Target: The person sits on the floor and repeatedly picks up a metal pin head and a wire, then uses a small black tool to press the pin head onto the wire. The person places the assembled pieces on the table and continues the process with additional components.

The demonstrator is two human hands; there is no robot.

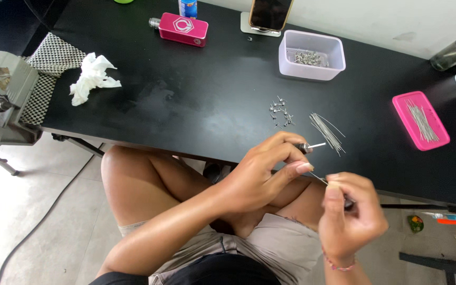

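Both hands work just off the tabletop (pixel 196 100) edge, over my lap. Left hand (pixel 262 171) is pinched shut on a small tool (pixel 312 147) with a metal tip; right hand (pixel 349 216) is curled closed on a thin wire (pixel 319 178) running up toward the left thumb. More wires (pixel 327 132) and tiny coils (pixel 281 112) lie loose near the edge — I judge a slipped pinch could drop the wire to the floor, or a passing wrist could scatter that pile.
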